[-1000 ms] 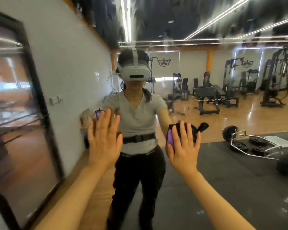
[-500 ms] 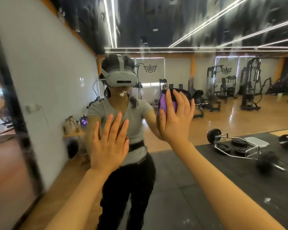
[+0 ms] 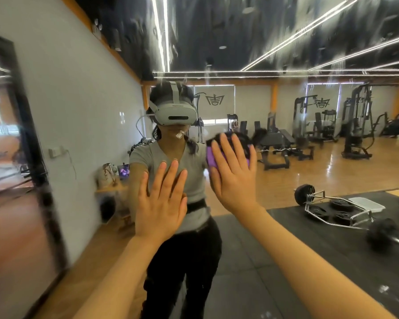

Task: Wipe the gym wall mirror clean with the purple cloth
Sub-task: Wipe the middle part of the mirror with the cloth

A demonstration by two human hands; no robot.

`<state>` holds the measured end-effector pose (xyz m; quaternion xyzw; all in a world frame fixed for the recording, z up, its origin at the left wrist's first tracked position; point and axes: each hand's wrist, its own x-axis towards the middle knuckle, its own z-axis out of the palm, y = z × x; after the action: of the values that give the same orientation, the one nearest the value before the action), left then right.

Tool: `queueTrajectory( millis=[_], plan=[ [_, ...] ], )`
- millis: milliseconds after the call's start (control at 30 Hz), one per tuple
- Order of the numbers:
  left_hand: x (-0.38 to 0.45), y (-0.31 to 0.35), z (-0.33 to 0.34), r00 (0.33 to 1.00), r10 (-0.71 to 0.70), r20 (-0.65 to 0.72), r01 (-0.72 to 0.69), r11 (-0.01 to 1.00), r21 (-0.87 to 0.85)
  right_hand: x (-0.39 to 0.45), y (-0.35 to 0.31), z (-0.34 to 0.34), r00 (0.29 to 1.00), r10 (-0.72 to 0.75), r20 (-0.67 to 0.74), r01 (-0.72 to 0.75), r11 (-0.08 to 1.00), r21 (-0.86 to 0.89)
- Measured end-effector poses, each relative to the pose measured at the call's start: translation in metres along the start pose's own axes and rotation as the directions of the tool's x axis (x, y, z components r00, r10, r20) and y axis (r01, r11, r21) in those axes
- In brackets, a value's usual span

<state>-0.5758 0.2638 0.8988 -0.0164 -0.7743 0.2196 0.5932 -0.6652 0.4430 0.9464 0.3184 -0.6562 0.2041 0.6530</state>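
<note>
We press our right hand [image 3: 234, 178], fingers straight, over the purple cloth [image 3: 211, 157] against the mirror [image 3: 286, 180]. Our left hand [image 3: 161, 203] lies flat on the glass just beside it, lower. Streaks mark the mirror's upper part.

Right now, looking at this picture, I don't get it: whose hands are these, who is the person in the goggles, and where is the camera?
There is no machine here, only one person cleaning a large wall mirror in a gym. The camera sits on that person's head, looking forward and down, so the two arms reaching in from the bottom are their own. The figure in front with the grey headset is their own reflection. The left hand lies flat against the glass with straight fingers and holds nothing. The right hand, also with straight fingers, presses the purple cloth against the mirror, higher up. The weight machines, benches and the barbell on the dark mat are reflections of the room behind. Streaks show on the upper glass.
</note>
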Motion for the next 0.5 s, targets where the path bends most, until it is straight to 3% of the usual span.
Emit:
queueTrajectory(
  millis=[167, 500],
  plan=[
    [-0.001, 0.0, 0.001, 1.0, -0.015, -0.018, 0.014, 1.0, -0.015, 0.055, -0.009, 0.003, 0.98, -0.197, 0.012, 0.197, 0.98, -0.017],
    [0.0, 0.002, 0.0, 1.0, -0.004, -0.003, 0.004, 1.0, 0.001, 0.043, 0.007, 0.001, 0.947, -0.317, 0.052, 0.32, 0.944, -0.084]
  ],
)
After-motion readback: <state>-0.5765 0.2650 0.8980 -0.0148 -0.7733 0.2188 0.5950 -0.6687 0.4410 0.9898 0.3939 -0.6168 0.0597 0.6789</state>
